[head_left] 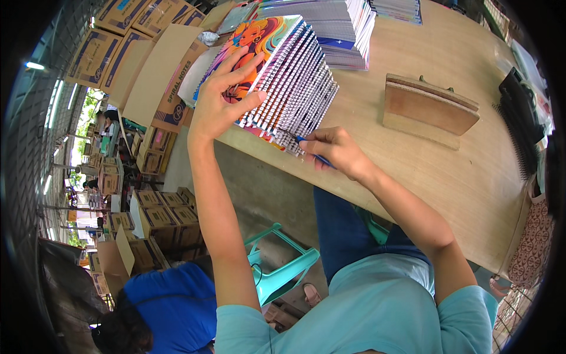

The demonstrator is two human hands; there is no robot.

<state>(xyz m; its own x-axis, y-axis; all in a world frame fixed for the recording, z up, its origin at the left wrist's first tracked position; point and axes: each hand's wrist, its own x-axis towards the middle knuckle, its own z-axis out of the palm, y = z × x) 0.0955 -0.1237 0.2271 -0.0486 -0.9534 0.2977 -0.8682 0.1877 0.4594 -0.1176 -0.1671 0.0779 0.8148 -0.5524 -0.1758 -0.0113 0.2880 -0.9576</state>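
A tall stack of spiral notebooks (295, 82) stands at the table's near left edge, its white-looking coils facing me. The top one has a colourful illustrated cover (259, 35). My left hand (227, 94) lies on that cover with fingers spread, the thumb reaching the coil edge. Low on the stack, my right hand (336, 153) grips a slim blue-handled tool (323, 160). Its dark, thin tip meets the coils near the bottom; the tool's exact kind does not show.
Behind are more notebook stacks (348, 35). A wooden stand (430, 112) sits mid-table, with a black coil-edged item (519, 118) at the right. Cartons (159, 88) rise at the left. Below are a teal plastic stool (283, 265) and a person in a blue shirt (171, 307).
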